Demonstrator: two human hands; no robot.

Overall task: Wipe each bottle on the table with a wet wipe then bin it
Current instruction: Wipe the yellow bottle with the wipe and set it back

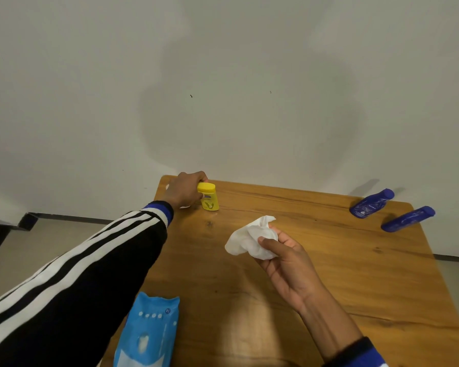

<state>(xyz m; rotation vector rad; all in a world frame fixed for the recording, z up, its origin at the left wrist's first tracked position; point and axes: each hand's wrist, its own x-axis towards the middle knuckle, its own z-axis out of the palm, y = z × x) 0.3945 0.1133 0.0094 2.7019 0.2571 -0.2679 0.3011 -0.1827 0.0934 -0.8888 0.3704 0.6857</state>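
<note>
Here, the left hand (184,188) grips the yellow bottle (209,196) upright near the table's (329,260) far left corner
The right hand (286,256) holds a crumpled wipe (249,239) over open mid-table; two blue bottles (371,202) (407,219) stand by the far right edge, the wipes pack (147,331) at the near edge

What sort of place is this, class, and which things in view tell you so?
Probably a plain indoor room: a wooden table set against a bare white wall, with a grey floor beside it. Nothing shows which room.
</note>
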